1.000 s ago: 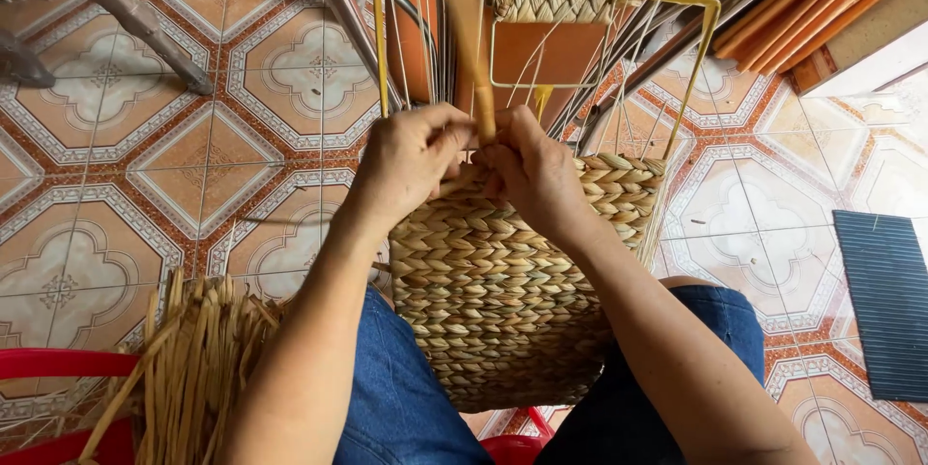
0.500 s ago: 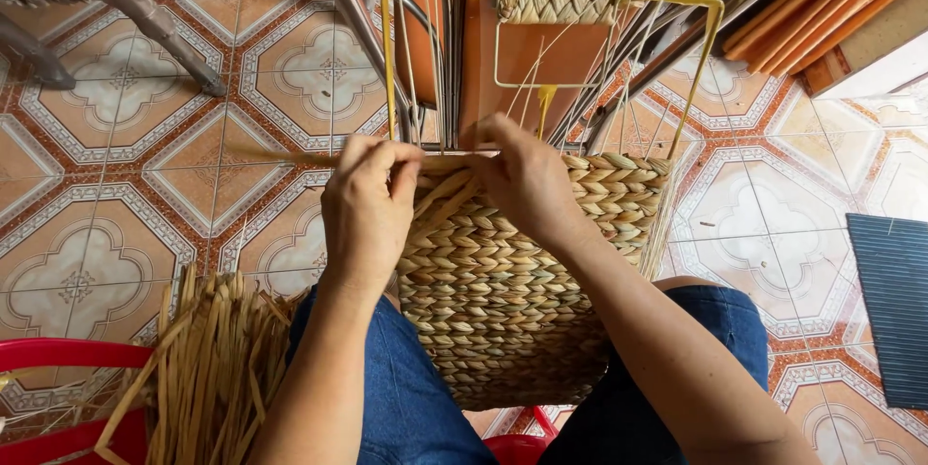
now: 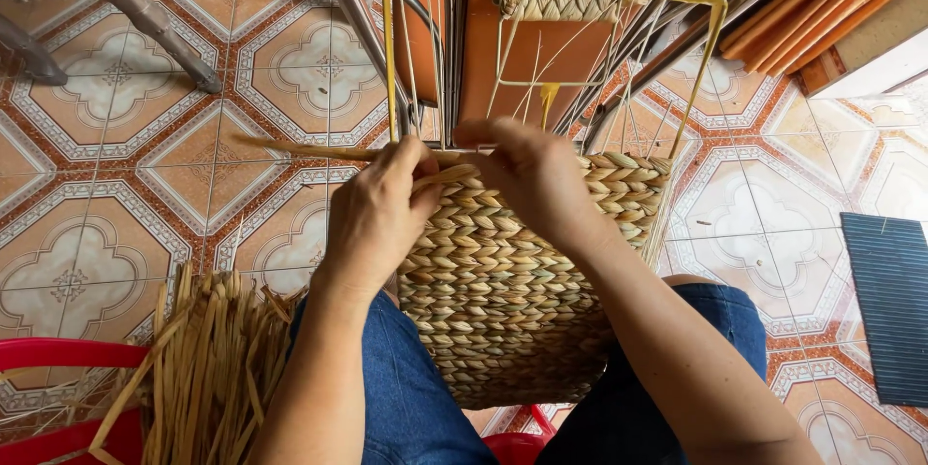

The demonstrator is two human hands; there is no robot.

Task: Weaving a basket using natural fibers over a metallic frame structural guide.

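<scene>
Two hands meet at the top edge of a half-woven basket (image 3: 503, 281) that rests on the person's lap, between knees in blue jeans (image 3: 406, 397). The left hand (image 3: 382, 209) is curled shut, pinching a flat straw strand (image 3: 309, 150) that runs out sideways to the left over the tiled floor (image 3: 145, 185). The right hand (image 3: 532, 170) is closed too, its fingers pressing the strand's end against the newest woven row; just what it grips beneath is hidden. Thin upright ribs rise from the weave to a yellow wire frame (image 3: 390, 59), whose handle is already wrapped. To weave this row well, I would judge, keep the strand flat and taut and press it snug onto the row below. Loose straw (image 3: 208, 359) lies at the left knee beside a red stool (image 3: 58, 354).
</scene>
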